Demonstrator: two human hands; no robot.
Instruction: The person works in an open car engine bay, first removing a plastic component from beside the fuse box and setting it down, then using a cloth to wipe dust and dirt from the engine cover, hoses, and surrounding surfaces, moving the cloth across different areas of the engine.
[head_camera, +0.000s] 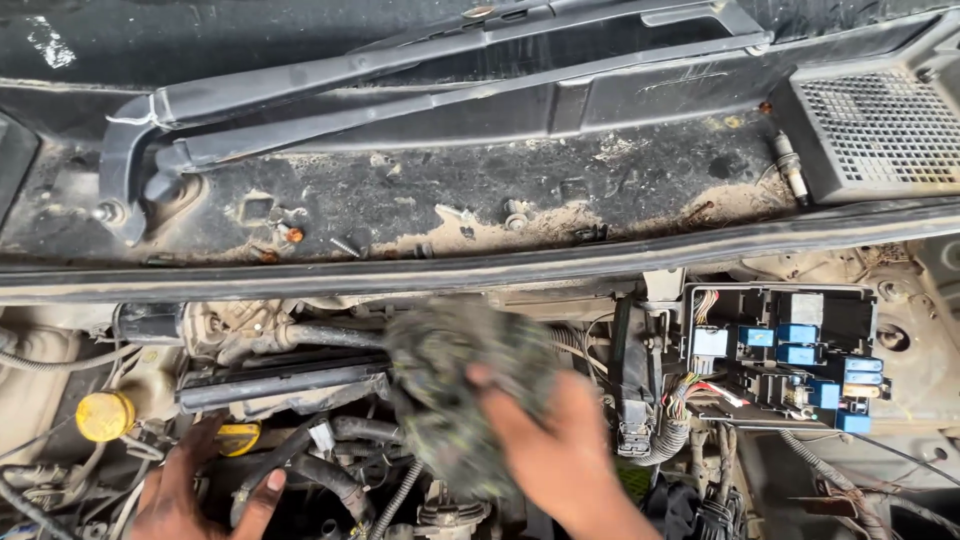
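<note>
Fuse box (780, 355) right of rag (460, 390)

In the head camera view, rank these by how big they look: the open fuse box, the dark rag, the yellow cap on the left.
1. Open fuse box, though the dark rag looks close in size and is blurred, so that order is unsure.
2. Dark rag, under the right hand.
3. Yellow cap, clearly smallest.

Both the left hand (195, 490) and right hand (555, 455) are bare, gloveless, no sleeves showing

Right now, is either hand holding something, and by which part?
The right hand grips a dirty rag by its lower right edge. The left hand holds nothing; it rests on a black hose.
</note>
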